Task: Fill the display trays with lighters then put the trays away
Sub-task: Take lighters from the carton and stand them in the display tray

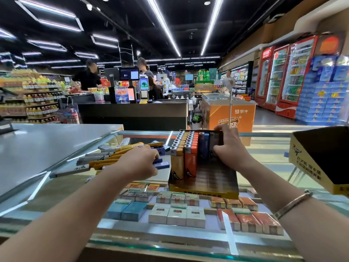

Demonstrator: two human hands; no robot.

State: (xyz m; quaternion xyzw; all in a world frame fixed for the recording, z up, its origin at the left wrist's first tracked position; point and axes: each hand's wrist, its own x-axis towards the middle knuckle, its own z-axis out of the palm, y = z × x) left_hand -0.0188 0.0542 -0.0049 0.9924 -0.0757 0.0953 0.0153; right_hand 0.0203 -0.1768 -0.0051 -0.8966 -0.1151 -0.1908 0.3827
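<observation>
A yellow-and-black display tray (204, 192) stands on the glass counter (273, 159). It holds upright rows of yellow lighters (177, 159), orange lighters (191, 159) and a few blue and grey ones (204, 148). My right hand (230, 148) grips the blue and grey lighters at the tray's right side. To the left lies a loose pile of yellow, grey and blue lighters (105, 157). My left hand (139, 161) rests on that pile with fingers curled over blue lighters (162, 164). What it holds is hidden.
A second yellow-and-black tray (309, 167), empty, stands at the right edge of the counter. Cigarette packs (177, 214) fill the case under the glass. A grey counter top (47, 140) lies to the left. People stand at checkout desks beyond.
</observation>
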